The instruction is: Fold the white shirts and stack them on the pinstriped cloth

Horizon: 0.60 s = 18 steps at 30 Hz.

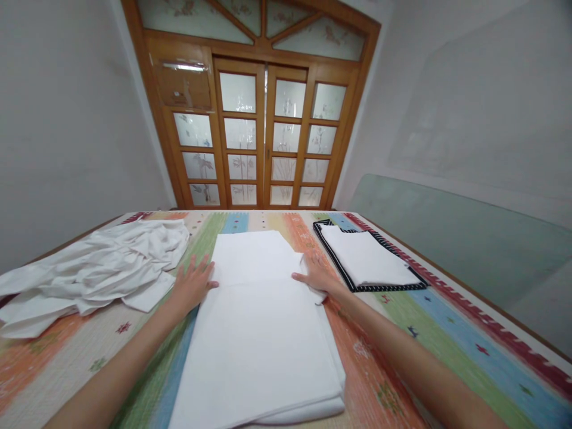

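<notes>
A white garment [263,333] lies in front of me, folded into a long flat shape, with layered edges at its near right corner. My left hand [194,283] rests at its left edge with the fingers spread and the thumb over the cloth. On the opposite edge, my right hand [316,274] lies palm down over a small fold of the fabric, its thumb stretched inward. What lies under the right palm is hidden. Both hands are open and roughly level with each other.
A crumpled pile of white cloth [111,262] sits on the left. To the right lies a neatly folded white cloth [369,256] on a black-and-white patterned piece [388,287]. A striped, colourful cloth [451,339] covers the surface. Wooden glass-paned doors [263,137] stand beyond.
</notes>
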Each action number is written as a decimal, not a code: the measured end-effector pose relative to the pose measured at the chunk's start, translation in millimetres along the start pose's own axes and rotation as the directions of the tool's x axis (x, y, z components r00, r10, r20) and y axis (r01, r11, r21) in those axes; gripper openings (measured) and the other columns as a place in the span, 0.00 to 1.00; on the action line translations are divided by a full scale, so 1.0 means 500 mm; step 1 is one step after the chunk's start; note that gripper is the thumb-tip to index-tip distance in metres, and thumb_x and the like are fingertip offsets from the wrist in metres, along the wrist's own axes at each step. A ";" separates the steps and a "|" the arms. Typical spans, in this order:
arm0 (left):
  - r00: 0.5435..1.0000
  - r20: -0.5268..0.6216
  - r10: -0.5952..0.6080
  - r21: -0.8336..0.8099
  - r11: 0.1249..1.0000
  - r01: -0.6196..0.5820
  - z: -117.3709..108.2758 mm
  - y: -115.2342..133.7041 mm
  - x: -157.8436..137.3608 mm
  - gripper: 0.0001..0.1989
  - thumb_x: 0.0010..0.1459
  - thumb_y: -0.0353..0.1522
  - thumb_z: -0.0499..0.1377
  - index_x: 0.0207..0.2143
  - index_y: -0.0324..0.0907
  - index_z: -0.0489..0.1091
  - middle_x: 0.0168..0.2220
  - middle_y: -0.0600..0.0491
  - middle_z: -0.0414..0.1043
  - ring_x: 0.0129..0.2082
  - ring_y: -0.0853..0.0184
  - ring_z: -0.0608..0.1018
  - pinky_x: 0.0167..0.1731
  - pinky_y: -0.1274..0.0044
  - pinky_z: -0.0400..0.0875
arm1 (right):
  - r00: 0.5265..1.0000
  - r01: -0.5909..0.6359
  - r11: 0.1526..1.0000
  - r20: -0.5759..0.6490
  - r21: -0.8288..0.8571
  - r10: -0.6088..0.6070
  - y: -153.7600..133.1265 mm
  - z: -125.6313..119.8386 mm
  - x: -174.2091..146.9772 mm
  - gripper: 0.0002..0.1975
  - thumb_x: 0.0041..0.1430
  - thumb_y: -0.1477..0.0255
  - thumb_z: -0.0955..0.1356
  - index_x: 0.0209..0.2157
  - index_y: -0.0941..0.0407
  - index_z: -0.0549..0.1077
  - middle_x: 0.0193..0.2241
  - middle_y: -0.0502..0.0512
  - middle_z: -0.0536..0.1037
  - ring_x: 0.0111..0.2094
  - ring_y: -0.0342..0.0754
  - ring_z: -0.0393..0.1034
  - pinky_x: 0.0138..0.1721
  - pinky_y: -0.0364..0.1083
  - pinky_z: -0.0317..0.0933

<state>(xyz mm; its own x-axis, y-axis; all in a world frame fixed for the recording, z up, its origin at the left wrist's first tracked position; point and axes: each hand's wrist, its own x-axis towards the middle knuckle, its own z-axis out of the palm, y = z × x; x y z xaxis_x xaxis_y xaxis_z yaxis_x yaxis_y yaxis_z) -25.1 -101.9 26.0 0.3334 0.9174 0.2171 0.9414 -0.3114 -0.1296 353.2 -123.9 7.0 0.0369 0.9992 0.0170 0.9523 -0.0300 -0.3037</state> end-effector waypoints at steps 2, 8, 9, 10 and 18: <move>1.000 0.003 0.002 -0.001 1.000 -0.002 0.002 -0.002 0.006 0.24 0.62 0.37 0.56 0.59 0.41 0.64 0.67 0.42 0.52 0.67 0.42 0.51 0.60 0.48 0.53 | 0.999 -0.029 1.000 -0.018 0.009 0.029 0.020 -0.005 -0.008 0.48 0.57 0.48 0.64 0.68 0.64 0.47 0.69 0.68 0.44 0.69 0.60 0.31 0.66 0.56 0.33; 0.997 -0.043 -0.059 -0.287 0.957 0.044 0.033 -0.006 0.003 0.23 0.61 0.35 0.54 0.57 0.34 0.64 0.63 0.38 0.61 0.65 0.49 0.61 0.61 0.58 0.58 | 0.987 -0.049 0.920 -0.121 0.388 0.103 0.052 -0.015 -0.011 0.30 0.58 0.64 0.64 0.61 0.60 0.62 0.63 0.64 0.63 0.64 0.57 0.54 0.64 0.55 0.47; 0.995 -0.049 -0.082 -0.390 0.919 0.056 0.037 -0.006 0.001 0.23 0.60 0.34 0.54 0.56 0.34 0.64 0.61 0.38 0.64 0.63 0.51 0.64 0.61 0.60 0.59 | 0.984 -0.037 0.863 -0.132 0.505 0.119 0.053 -0.014 -0.010 0.28 0.57 0.66 0.64 0.58 0.59 0.64 0.61 0.63 0.66 0.62 0.55 0.58 0.62 0.54 0.50; 0.993 -0.049 -0.108 -0.501 0.863 0.069 0.041 -0.005 -0.001 0.24 0.58 0.34 0.56 0.56 0.35 0.64 0.59 0.39 0.66 0.61 0.53 0.67 0.61 0.62 0.60 | 0.981 -0.026 0.789 -0.137 0.614 0.139 0.053 -0.014 -0.009 0.25 0.56 0.67 0.66 0.55 0.58 0.66 0.59 0.63 0.68 0.60 0.53 0.62 0.61 0.52 0.54; 0.884 0.260 -0.389 -0.952 0.049 0.301 0.008 -0.009 -0.006 0.31 0.40 0.28 0.69 0.48 0.41 0.64 0.57 0.38 0.68 0.45 0.59 0.80 0.43 0.70 0.76 | 0.954 -0.124 0.300 0.031 0.946 0.297 0.012 -0.042 -0.019 0.15 0.48 0.75 0.72 0.38 0.54 0.67 0.35 0.54 0.77 0.34 0.45 0.75 0.32 0.41 0.69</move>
<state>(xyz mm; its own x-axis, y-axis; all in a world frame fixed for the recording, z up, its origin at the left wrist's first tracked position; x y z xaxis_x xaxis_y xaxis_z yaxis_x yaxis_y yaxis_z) -30.5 -102.2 22.2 -0.0848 0.9964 -0.0087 0.1950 0.0252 0.9805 364.9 -134.3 25.2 0.3084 0.9456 -0.1033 -0.0053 -0.1069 -0.9943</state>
